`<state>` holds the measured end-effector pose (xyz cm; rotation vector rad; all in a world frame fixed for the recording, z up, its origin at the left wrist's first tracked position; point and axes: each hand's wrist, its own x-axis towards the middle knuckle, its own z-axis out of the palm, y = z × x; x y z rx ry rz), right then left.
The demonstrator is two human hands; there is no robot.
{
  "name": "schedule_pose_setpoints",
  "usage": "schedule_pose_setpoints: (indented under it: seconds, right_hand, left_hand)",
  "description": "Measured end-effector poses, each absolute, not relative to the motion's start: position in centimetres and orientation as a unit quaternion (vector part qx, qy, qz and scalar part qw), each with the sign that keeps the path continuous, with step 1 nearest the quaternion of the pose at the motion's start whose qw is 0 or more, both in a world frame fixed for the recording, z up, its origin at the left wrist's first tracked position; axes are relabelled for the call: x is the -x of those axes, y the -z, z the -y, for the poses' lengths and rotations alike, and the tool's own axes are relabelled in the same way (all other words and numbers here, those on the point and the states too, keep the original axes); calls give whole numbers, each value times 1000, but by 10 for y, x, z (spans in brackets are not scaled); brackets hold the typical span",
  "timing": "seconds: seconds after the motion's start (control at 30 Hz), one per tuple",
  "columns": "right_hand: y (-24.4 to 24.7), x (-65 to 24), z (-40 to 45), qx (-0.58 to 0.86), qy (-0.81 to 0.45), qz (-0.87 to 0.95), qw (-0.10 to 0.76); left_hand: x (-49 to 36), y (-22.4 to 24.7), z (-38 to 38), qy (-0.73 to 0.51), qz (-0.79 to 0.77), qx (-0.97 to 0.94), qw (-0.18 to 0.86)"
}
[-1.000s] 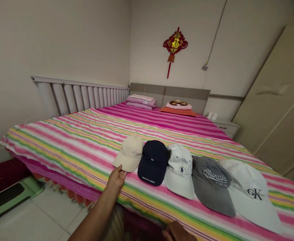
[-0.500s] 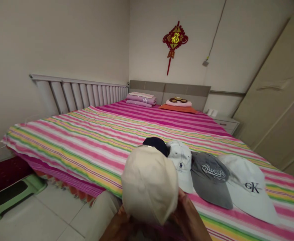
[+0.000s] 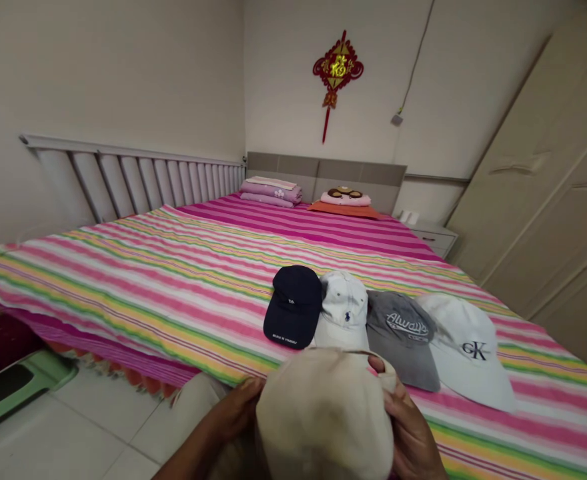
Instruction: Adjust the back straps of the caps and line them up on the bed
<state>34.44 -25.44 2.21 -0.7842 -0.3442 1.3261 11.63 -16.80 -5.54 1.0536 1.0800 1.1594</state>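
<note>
Bare hands [image 3: 412,427], pale khaki trousers [image 3: 196,400]

Beige baseball cap [image 3: 323,417] lower now, between left hand [image 3: 236,408] and right hand [image 3: 409,417]

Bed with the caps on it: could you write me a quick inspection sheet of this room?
Surface: striped bedspread in pink, yellow, green and white, lying flat.
Main things: beige cap held up near the camera; navy cap, white polo cap, grey "Always" cap and white CK cap side by side on the bed.
Hands: left hand and right hand hold the beige cap from either side.
Clutter: folded purple bedding at the bed's head.
Cables: thin wire running down the wall.
Surroundings: wardrobe, bedside cabinet, red knot hanging, green stool.
</note>
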Motion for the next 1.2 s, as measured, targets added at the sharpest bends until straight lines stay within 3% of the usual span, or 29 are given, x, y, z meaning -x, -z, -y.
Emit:
schedule_pose_setpoints:
  seconds: [0.17,0.23,0.37,0.57,0.83,1.2]
  right_hand:
    - [-12,-343,262,365,-621,175,671]
    - [-6,-347,265,374,-618,193,664]
    - [1,-360,270,396,-612,284,623]
    - [-3,-368,272,379,-630,423,529]
    - [-20,-351,274,460,-563,469,501]
    - [-19,-342,270,470,-532,493,503]
  left_hand:
    - [-137,32,153,-255,-210,-469,819]
    - [-146,24,152,-236,-147,-438,855]
    - [-153,8,158,-268,-134,-410,862]
    - [-156,-5,171,-218,-223,-476,822]
    - [-161,-41,177,-132,-216,-638,727]
    - [-179,-19,192,-221,-252,-466,819]
